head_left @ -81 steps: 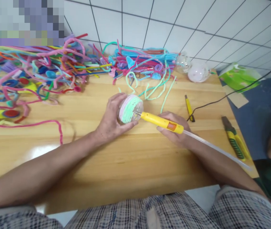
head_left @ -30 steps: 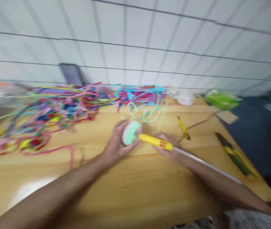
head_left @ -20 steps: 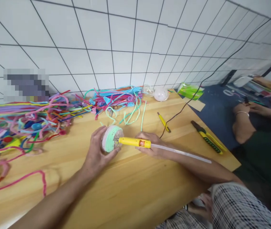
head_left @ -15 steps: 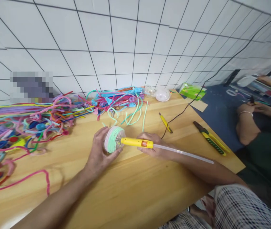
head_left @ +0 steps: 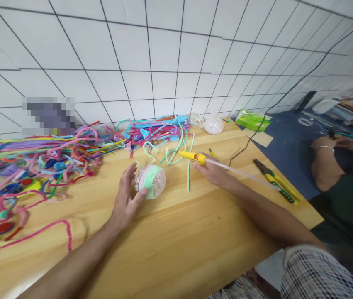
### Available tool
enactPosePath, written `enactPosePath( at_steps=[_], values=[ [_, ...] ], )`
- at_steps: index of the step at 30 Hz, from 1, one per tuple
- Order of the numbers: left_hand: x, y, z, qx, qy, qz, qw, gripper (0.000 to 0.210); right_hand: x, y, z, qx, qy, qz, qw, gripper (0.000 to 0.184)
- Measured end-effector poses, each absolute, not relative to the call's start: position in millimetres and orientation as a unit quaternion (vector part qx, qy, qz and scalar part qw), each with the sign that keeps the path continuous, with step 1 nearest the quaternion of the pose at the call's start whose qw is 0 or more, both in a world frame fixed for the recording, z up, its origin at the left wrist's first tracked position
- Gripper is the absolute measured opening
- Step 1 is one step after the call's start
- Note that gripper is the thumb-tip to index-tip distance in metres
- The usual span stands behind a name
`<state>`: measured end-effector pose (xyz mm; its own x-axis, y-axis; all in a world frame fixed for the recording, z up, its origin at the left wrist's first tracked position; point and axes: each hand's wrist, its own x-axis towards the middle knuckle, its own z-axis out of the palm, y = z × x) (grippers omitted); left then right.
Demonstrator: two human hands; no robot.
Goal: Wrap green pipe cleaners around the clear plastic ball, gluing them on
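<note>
My left hand [head_left: 128, 195] curves around the left side of a clear plastic ball [head_left: 159, 182] resting on the table, thumb against its front. Bands of mint green and pale pink pipe cleaner [head_left: 147, 180] wrap the ball's middle. My right hand [head_left: 213, 170] is closed on a slim yellow hot glue gun [head_left: 191, 156], its tip pointing left and away from the ball. Out of the gun's back end sticks a long translucent glue stick [head_left: 232, 169]. A mint green pipe cleaner [head_left: 188, 178] lies on the wood, passing beneath the gun.
Tangled pipe cleaners [head_left: 39, 166] cover the table's left side, with a bundle [head_left: 157, 124] by the tiled wall. Clear ball shells [head_left: 213, 124], a yellow cutter [head_left: 213, 153], pliers [head_left: 274, 180] and a green tissue pack [head_left: 252, 120] lie around. A dark cord [head_left: 257, 128] crosses. Another person's arm [head_left: 324, 158] is at right.
The glue gun's tip has left the ball; my right hand has moved it up and to the right. The ball has turned, and my left fingers have loosened around it.
</note>
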<state>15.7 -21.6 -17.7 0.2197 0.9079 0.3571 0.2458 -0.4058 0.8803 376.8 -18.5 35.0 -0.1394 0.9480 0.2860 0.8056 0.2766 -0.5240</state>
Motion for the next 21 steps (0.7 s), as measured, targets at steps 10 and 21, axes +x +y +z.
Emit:
enactPosePath(
  at_steps=[10,21],
  values=[
    [17,-20,-13,0.688,0.419,0.464,0.368,0.056,420,-19,24,-0.606,-0.782,0.036,0.143,0.054],
    [18,-21,-8,0.671,0.405,0.491,0.379,0.056,498,68,49,-0.709,-0.689,-0.006,0.151,0.041]
  ],
)
